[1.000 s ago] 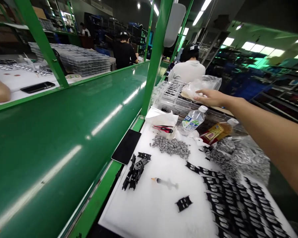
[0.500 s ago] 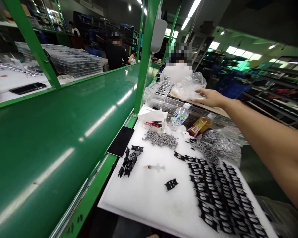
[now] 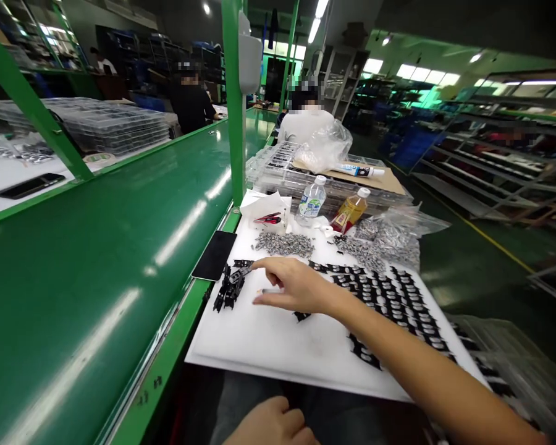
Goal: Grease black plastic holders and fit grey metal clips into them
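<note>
Over the white board [image 3: 269,346], my right hand [image 3: 291,284] is open, thumb and forefinger apart. Its forefinger tip reaches the edge of a pile of black clip-like parts [image 3: 230,289]; whether it touches them I cannot tell. A syringe [image 3: 269,291] shows between thumb and fingers, mostly hidden behind the hand. One loose black part [image 3: 301,316] peeks out below the wrist. Rows of black parts with small silvery pieces [image 3: 389,303] cover the board's right side, partly behind my forearm. My left hand [image 3: 273,423] is curled closed low by my lap, its inside hidden.
Small grey pieces [image 3: 285,244] lie in a heap. Behind stand a water bottle [image 3: 311,201], a drink bottle [image 3: 349,211] and clear trays [image 3: 278,176] bearing a tube [image 3: 356,170]. A phone [image 3: 214,255] lies beside the green conveyor belt [image 3: 167,204]. Two people sit further off.
My right hand has come back from the cardboard on the trays to the black pile on the board. The tube on the cardboard now shows. My left hand has risen into view.
</note>
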`<state>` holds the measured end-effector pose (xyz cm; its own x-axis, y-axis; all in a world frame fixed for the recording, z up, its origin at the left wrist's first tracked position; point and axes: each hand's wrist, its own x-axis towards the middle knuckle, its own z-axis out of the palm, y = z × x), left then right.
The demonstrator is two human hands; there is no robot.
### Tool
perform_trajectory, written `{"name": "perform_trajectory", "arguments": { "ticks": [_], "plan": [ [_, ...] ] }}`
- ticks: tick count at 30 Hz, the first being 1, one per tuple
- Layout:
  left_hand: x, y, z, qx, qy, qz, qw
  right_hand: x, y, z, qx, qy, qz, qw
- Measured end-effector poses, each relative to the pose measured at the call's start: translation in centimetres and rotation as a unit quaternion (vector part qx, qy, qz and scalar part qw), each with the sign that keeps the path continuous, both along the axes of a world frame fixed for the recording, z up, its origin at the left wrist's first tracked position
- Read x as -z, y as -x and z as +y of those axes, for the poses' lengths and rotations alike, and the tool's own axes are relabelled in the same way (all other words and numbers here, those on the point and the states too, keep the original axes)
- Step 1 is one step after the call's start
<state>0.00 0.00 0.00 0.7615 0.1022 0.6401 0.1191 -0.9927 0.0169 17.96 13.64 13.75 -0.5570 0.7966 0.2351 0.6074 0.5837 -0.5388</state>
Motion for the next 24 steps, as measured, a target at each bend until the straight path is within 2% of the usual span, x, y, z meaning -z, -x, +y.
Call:
{"name": "perform_trajectory", "arguments": {
  "ticks": [3,7,10,12,15,18,21,24],
  "plan": [
    [-2.0,0.1,0.1,-0.011,-0.003,-0.02,1.0,1.9,1.6,0.3,0.021,-0.015,0.061,0.998],
    [-3.3,0.5,0.1,-0.003,0.012,0.004,1.0,2.6,1.4,0.0,0.013,-0.019,0.106,0.994],
    [-3.3,0.5,0.2,0.006,0.016,0.022,1.0,2.0,0.9,-0.6,0.022,-0.032,0.127,0.991],
    [-3.3,0.5,0.2,0.013,0.016,0.041,0.999,0.6,0.2,-1.6,0.049,-0.046,0.157,0.985],
    [-4.2,0.7,0.3,0.016,0.019,0.055,0.998,-2.2,-2.6,-5.6,0.128,-0.077,0.22,0.964],
    [-6.6,1.1,0.8,-0.004,0.037,0.062,0.997,-3.4,-6.6,-12.5,0.246,-0.123,0.22,0.936],
    [-10.1,0.9,2.6,-0.052,0.037,0.066,0.996,-2.1,-9.0,-19.3,0.272,-0.109,0.125,0.948],
    [-13.0,-0.6,5.9,-0.058,0.035,0.145,0.987,0.1,-8.9,-22.9,0.256,-0.111,0.093,0.956]
  ]
}}
